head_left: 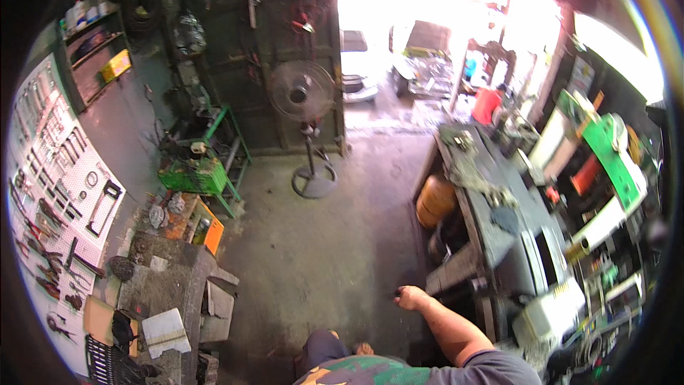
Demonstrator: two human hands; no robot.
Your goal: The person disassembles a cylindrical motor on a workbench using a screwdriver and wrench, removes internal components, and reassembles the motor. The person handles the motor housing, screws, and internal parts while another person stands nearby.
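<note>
My right hand (pixel 410 298) hangs out in front of my body at the lower middle, fingers curled; a small dark patch at the fingertips may be something held, too small to name. It is left of and below the long dark workbench (pixel 467 171), not visibly touching it. An orange gas cylinder (pixel 434 199) stands under that bench, and a pale plastic container (pixel 545 310) lies at its near end. My left hand is not in view. My knee and a foot show at the lower edge.
A pedestal fan (pixel 303 93) stands by a dark metal door (pixel 235 43). At left are a cluttered bench (pixel 178 292), a tool pegboard (pixel 85 185) and a green metal stand (pixel 228 182). Through the doorway are cars (pixel 420 64) and a person in red (pixel 484 105).
</note>
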